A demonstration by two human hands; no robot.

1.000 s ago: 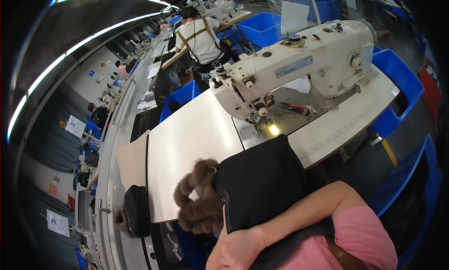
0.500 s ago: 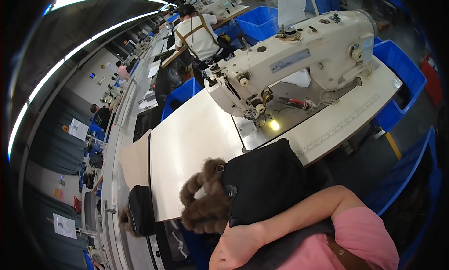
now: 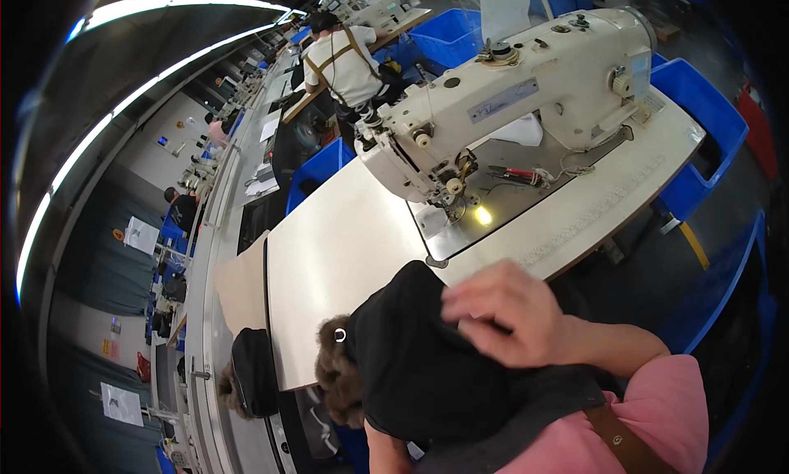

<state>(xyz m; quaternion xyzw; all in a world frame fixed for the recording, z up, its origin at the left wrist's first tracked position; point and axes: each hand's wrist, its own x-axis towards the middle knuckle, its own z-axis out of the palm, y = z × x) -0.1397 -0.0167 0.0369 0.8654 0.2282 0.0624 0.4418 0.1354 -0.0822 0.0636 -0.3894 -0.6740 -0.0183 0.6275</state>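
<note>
A black fabric bag (image 3: 440,359) with a brown fur strap (image 3: 335,375) and a small metal ring (image 3: 340,335) is in front of me, over the near edge of the sewing table. My left forearm (image 3: 386,451) comes up under the bag, which hides the hand. Above the bag's right side is my right hand (image 3: 505,314), somewhat blurred. Its fingers are bent, with the thumb apart, and I see nothing between them. Whether the fingertips touch the cloth is unclear. Beyond the bag stands a cream sewing machine (image 3: 501,104), its lamp lit at the needle.
Red-handled tool (image 3: 518,175) and loose thread lie on the machine bed. A second black bag with fur (image 3: 255,371) is to the left, beside a beige sheet (image 3: 242,285). Blue bins (image 3: 699,129) stand around the table (image 3: 329,260). Farther off sits a person in white (image 3: 349,67).
My right hand has risen from beside my left arm to above the bag. The bag has come nearer and turned, its flat face now rounded and the fur strap partly hidden.
</note>
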